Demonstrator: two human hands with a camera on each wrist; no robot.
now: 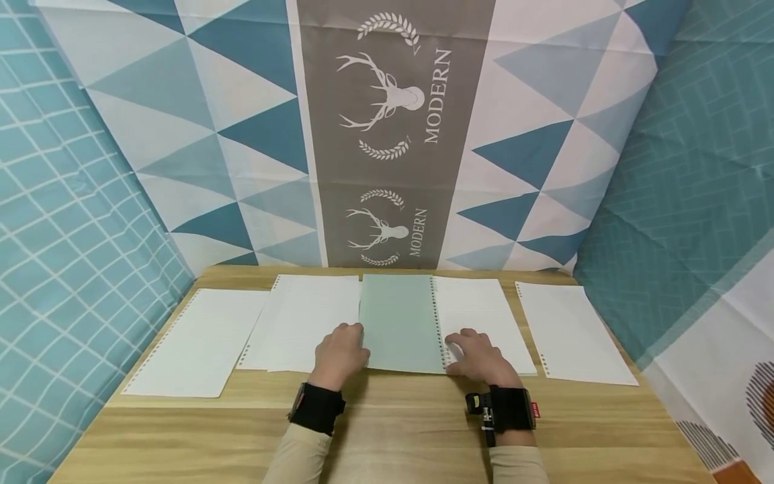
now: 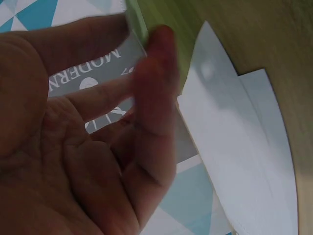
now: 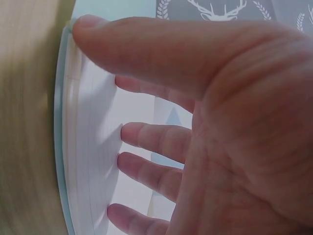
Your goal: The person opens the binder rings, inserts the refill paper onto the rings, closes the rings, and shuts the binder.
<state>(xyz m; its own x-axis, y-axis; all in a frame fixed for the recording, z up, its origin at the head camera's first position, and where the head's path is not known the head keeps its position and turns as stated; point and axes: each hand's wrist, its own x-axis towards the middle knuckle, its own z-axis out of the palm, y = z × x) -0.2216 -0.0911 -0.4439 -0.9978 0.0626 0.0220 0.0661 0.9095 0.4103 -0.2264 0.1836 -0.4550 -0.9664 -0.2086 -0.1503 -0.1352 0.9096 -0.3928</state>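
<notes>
A spiral notebook lies open on the table, its pale green cover (image 1: pixel 401 323) folded out to the left and its white lined pages (image 1: pixel 480 306) to the right. At the cover's lower left edge, my left hand (image 1: pixel 340 353) has its fingers curled and pinches the edge of the green sheet, partly seen in the left wrist view. My right hand (image 1: pixel 480 356) rests on the notebook by the spiral, fingers extended over the page. In the right wrist view its thumb (image 3: pixel 146 46) touches the lower edge near the binding, above the layered pages (image 3: pixel 93 147).
Loose punched white sheets lie on the wooden table (image 1: pixel 411 430): one sheet (image 1: pixel 196 343) at far left, overlapping sheets (image 1: pixel 308 316) beside the cover, and another sheet (image 1: pixel 574 333) at right. A patterned cloth (image 1: pixel 387 134) hangs behind the table.
</notes>
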